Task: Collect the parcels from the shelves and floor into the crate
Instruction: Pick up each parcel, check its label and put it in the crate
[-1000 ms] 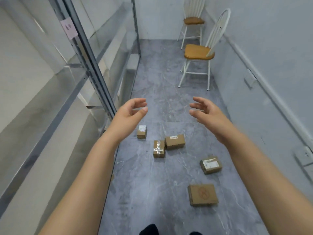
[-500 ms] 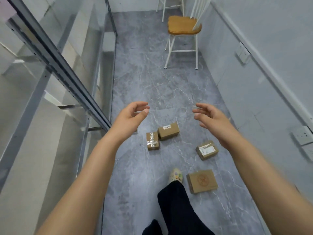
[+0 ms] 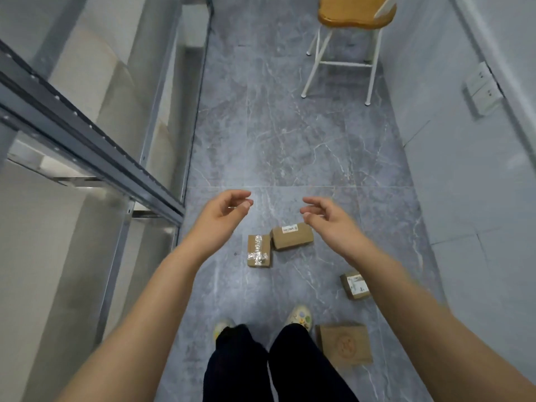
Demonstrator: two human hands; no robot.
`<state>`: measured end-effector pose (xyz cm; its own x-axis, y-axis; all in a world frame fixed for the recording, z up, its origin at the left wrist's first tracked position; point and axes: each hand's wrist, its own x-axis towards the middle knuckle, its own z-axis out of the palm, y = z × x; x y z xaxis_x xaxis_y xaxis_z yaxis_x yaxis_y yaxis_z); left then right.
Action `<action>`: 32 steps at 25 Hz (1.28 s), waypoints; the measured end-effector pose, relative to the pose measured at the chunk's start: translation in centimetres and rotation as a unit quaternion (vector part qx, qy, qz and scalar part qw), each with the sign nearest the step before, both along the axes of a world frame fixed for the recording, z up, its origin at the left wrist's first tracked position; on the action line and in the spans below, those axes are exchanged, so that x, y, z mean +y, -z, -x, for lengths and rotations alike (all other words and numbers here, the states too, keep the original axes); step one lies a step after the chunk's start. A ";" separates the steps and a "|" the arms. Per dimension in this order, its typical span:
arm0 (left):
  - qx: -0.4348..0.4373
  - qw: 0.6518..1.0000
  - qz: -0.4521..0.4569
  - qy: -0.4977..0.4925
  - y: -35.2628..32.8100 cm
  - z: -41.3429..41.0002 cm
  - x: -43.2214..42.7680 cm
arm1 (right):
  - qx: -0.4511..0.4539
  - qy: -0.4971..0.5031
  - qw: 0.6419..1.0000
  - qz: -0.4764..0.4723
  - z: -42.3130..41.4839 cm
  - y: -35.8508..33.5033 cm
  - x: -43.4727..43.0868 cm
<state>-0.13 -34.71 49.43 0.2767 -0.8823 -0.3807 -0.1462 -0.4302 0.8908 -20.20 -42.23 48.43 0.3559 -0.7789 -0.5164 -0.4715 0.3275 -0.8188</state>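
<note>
Right now both of my arms reach out ahead of me over the grey marbled floor (image 3: 275, 140), and neither hand holds anything. My left hand (image 3: 222, 217) hangs in the air with its fingers loosely curled and the thumb close to the fingertips, nothing between them. My right hand (image 3: 329, 224) mirrors it, palm turned inward, fingers relaxed and slightly bent, likewise empty. The 2 hands face each other, well apart, touching nothing. Below them 4 cardboard parcels lie on the floor. The taped parcel (image 3: 259, 251), crossed with shiny clear tape, sits just beneath the gap between my hands. The labelled parcel (image 3: 293, 237) lies just beside it on the right, their corners seeming to touch, and my right hand overlaps its far right corner in my view. Nearer to me on the right, the small parcel (image 3: 354, 285) with a white label is partly hidden behind my right forearm. The flat parcel (image 3: 345, 343), printed with a faint round stamp, rests just beside my right shoe (image 3: 298, 316). My left shoe (image 3: 223, 328) stands next to it, both peeking out from dark trouser legs (image 3: 261, 369). A metal shelf rack (image 3: 95, 140) runs along my left side. At the far end a chair (image 3: 355, 13) with a wooden seat and white legs stands near the right wall, where a socket plate (image 3: 483, 95) is mounted.
</note>
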 end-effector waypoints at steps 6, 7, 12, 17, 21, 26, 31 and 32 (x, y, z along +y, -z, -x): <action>0.020 0.997 -0.072 0.014 11.6 -1.7 -3.2 | 0.042 0.000 0.996 -0.076 -1.3 12.9 -1.9; 0.024 0.996 -0.078 0.018 14.2 -1.9 -3.6 | 0.045 0.001 0.996 -0.083 -1.2 15.5 -2.3; 0.002 0.993 -0.109 0.041 28.6 -4.1 -4.4 | 0.090 -0.051 0.988 -0.117 -1.5 31.3 -4.0; -0.094 0.976 -0.165 0.103 49.5 -7.4 -4.5 | 0.139 -0.181 0.957 -0.178 -2.9 50.6 -4.9; -0.093 0.944 -0.279 0.148 64.1 -7.8 -5.3 | 0.104 -0.235 0.941 -0.219 -5.9 62.7 -4.1; 0.082 0.966 -0.240 0.055 68.2 -5.4 -5.3 | 0.032 -0.229 0.944 -0.237 -8.2 66.3 -2.6; 0.070 0.979 -0.187 -0.041 55.4 -4.7 -7.0 | -0.003 -0.167 0.953 -0.253 -7.6 54.1 -2.6; 0.061 0.977 -0.180 -0.102 51.9 -4.6 -7.2 | -0.008 -0.147 0.957 -0.249 -7.3 50.7 -2.9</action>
<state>4.48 -41.87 -2.42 0.3669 -0.6169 -0.6963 0.0726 -0.7273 0.6825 -12.88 -45.09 -2.25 0.5336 -0.3026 -0.7897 -0.5914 0.5341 -0.6042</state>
